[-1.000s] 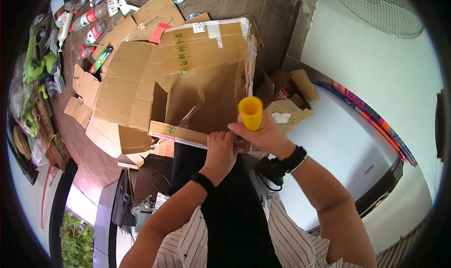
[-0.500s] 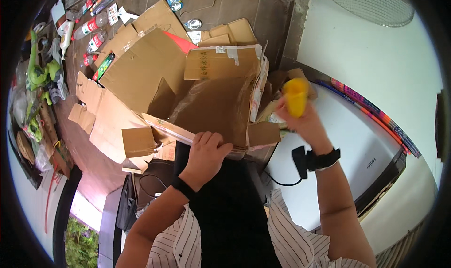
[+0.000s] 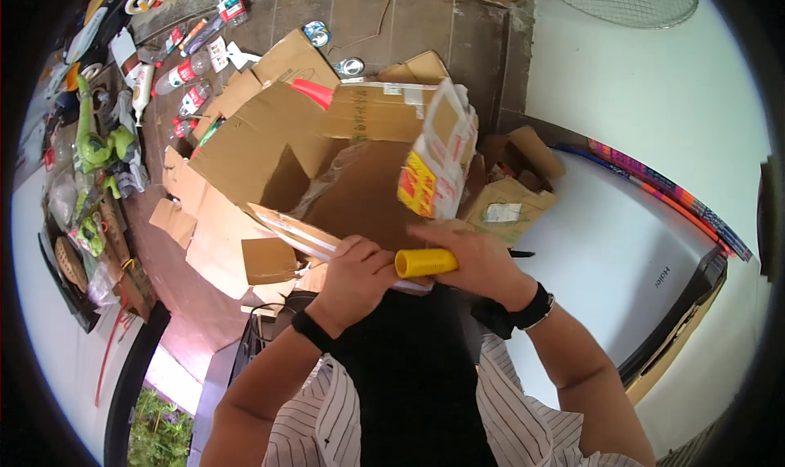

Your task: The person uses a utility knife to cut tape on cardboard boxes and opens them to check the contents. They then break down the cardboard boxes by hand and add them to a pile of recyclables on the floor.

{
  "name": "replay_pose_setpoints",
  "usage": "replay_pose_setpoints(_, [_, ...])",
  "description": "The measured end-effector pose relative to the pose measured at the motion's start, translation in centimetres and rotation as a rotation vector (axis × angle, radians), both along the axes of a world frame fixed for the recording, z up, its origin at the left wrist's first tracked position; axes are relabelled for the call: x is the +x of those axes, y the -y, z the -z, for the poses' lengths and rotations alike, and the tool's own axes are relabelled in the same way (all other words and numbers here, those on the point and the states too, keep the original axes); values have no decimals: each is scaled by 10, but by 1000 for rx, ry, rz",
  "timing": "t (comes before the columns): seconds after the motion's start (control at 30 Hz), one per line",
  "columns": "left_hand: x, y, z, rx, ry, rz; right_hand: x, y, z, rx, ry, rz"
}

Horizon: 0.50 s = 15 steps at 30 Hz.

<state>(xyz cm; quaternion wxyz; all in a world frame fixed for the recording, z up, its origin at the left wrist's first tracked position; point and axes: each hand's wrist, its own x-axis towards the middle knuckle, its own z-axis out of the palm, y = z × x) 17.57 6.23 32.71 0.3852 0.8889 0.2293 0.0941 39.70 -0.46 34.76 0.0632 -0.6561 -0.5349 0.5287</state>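
A large open cardboard box (image 3: 360, 185) stands in front of me, its inside facing up. My left hand (image 3: 353, 275) is closed over the box's near edge. My right hand (image 3: 482, 262) is wrapped round a yellow hollow tube (image 3: 427, 262), whose open end points left, close to my left fingers. A thin black pointed thing (image 3: 522, 254) juts out on the other side of my right hand; whether it belongs to the tube I cannot tell. Above the right hand, a white flap (image 3: 446, 156) with red and yellow print leans over the box's right side.
A smaller opened carton (image 3: 511, 205) sits right of the box, beside a large white appliance top (image 3: 597, 246). Plastic bottles (image 3: 184, 74) and cans (image 3: 350, 66) lie on the floor beyond. A green toy dinosaur (image 3: 96, 144) is among clutter at the left.
My right hand has brought the yellow tube left and nearer, down to the box's near edge. The printed flap now leans inward. My left hand keeps its hold on the edge.
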Motion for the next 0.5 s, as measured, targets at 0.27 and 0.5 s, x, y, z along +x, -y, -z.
replay_pose_setpoints(0.27, [-16, 18, -17, -53, -186, 142, -3, -11, 29, -237, -150, -318])
replay_pose_setpoints(0.5, [-30, 37, -37, -159, -260, 114, -17, -4, 43, -226, -39, -322])
